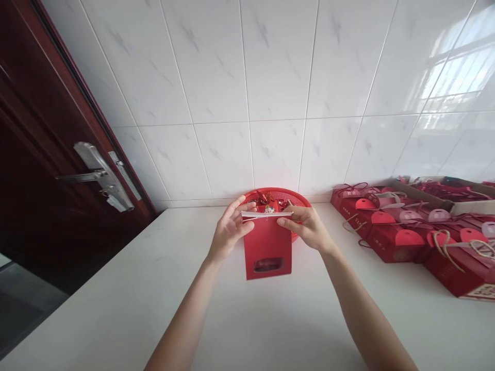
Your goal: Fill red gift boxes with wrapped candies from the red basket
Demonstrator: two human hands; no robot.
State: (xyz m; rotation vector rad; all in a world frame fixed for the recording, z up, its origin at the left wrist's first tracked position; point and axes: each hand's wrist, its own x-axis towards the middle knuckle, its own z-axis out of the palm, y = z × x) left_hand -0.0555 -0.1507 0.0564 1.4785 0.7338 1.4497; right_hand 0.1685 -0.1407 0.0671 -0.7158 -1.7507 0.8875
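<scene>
A red paper gift box [266,247] with a small dark window near its bottom is held up in front of me. Its top edge shows white flaps and a small hole below them. My left hand [231,226] has its thumb on the upper left corner, with the fingers behind, partly spread. At the upper right corner my right hand [305,225] pinches the edge between thumb and fingers. Just behind the box stands a red plastic basket [299,198], largely covered by box and hands. Shiny wrapped sweets [265,197] show inside it.
Several red gift boxes [394,234] with cord handles are crowded on the right of the white table [174,309]. Behind them sits an open cardboard box [469,207] with dark red ribbons. A tiled wall [274,93] closes the back; a dark wooden door [46,129] is at left.
</scene>
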